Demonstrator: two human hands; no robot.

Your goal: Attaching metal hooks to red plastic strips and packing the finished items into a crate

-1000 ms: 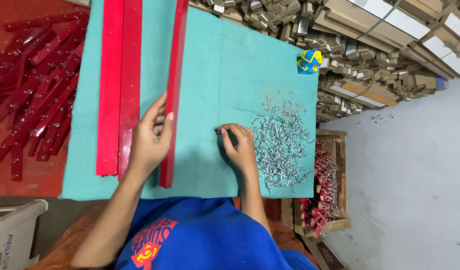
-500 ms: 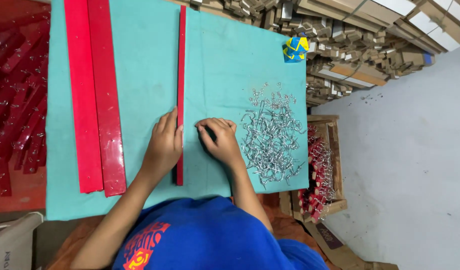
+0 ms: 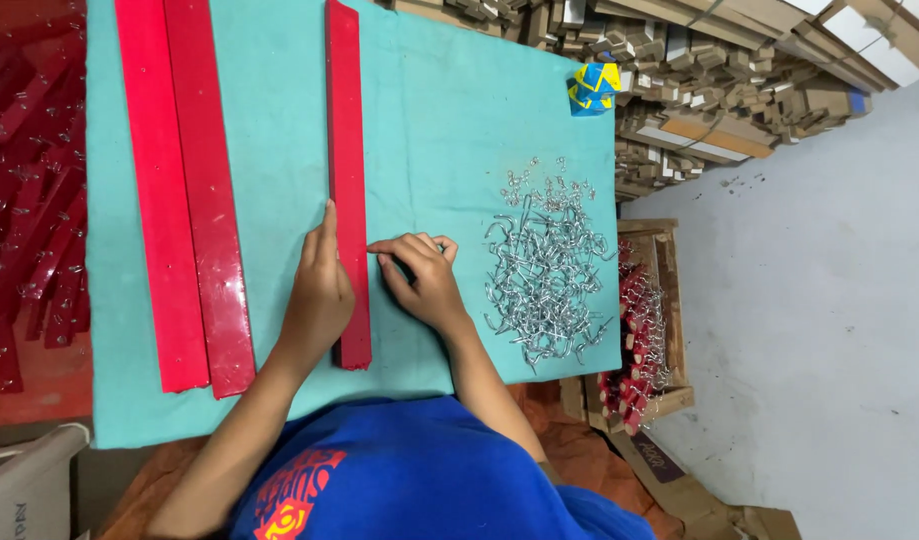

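My left hand (image 3: 319,292) lies flat along a long red wooden strip (image 3: 345,150) on the teal cloth (image 3: 449,130) and holds it down near its lower end. My right hand (image 3: 424,282) is just right of the strip. Its fingertips are pinched together against the strip's edge on what looks like a small metal hook, mostly hidden by the fingers. A loose pile of silver metal hooks (image 3: 544,270) lies on the cloth right of that hand.
Two more long red strips (image 3: 184,200) lie side by side on the left of the cloth. A blue and yellow packet (image 3: 591,88) sits at the cloth's top right corner. A wooden crate (image 3: 651,330) holds red pieces with hooks. Stacked wooden pieces (image 3: 739,70) fill the top right; several red strips (image 3: 29,200) lie far left.
My right hand has moved left from the hook pile to the edge of the red strip. My left hand has stayed on the strip. The view has shifted.
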